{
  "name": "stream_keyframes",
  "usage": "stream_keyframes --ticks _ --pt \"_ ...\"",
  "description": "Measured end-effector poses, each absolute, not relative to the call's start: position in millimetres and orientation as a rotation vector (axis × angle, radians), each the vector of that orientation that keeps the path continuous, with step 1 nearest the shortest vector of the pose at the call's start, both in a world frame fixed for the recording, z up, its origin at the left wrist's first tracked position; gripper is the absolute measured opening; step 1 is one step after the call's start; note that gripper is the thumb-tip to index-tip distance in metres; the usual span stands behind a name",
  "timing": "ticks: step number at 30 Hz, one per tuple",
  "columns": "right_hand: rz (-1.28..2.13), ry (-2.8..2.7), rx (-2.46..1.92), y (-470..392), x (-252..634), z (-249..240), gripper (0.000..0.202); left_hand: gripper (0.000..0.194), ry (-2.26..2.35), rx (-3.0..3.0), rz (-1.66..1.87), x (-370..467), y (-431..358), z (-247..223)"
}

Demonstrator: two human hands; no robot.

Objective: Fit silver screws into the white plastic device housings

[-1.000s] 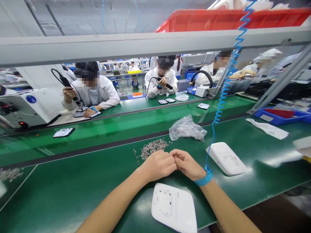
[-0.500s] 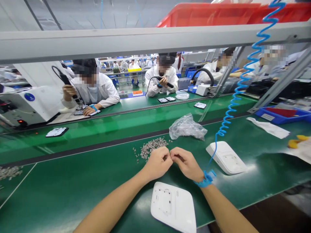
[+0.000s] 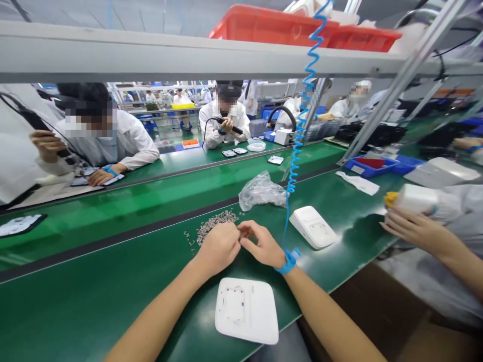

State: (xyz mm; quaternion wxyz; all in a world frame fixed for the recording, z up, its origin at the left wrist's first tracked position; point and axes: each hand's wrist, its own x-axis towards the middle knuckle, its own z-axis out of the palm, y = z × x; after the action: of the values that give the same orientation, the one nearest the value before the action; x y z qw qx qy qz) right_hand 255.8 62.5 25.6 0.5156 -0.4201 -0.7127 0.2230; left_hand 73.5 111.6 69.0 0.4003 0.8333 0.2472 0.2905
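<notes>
Where the left hand (image 3: pixel 221 247) meets the right hand (image 3: pixel 264 246), close fingertip work seems under way, calling for a light, steady pinch. Both hands' fingers are curled, but I cannot tell whether either is clamped on anything (the contact is too hidden). Small metal parts (image 3: pixel 217 221) lie just beyond the left hand on the surface (image 3: pixel 75 291); one white housing (image 3: pixel 262 311) sits nearer the wearer, below both hands, another (image 3: pixel 313 226) right of the right hand.

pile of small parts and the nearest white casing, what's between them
The left hand, then a strip of bare green tabletop, lies between the pile and the casing in the head view.
</notes>
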Motion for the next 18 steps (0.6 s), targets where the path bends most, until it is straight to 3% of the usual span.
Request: stream_keyframes --ticks 4,10,13,18 --pt "1.027 -1.628 -1.002 67 256 24 0.047 0.029 0.228 2.998 0.917 68 115 70" --pt "0.972 -1.57 -1.058 69 256 30 0.048 0.018 0.279 3.398 1.2 68 115 62" --pt "0.821 -1.605 -1.097 68 254 33 0.046 0.019 0.592 3.033 1.252 77 106 58" --pt "0.223 -1.686 -1.114 63 245 26 0.034 0.021 0.883 1.569 0.878 90 90 64"
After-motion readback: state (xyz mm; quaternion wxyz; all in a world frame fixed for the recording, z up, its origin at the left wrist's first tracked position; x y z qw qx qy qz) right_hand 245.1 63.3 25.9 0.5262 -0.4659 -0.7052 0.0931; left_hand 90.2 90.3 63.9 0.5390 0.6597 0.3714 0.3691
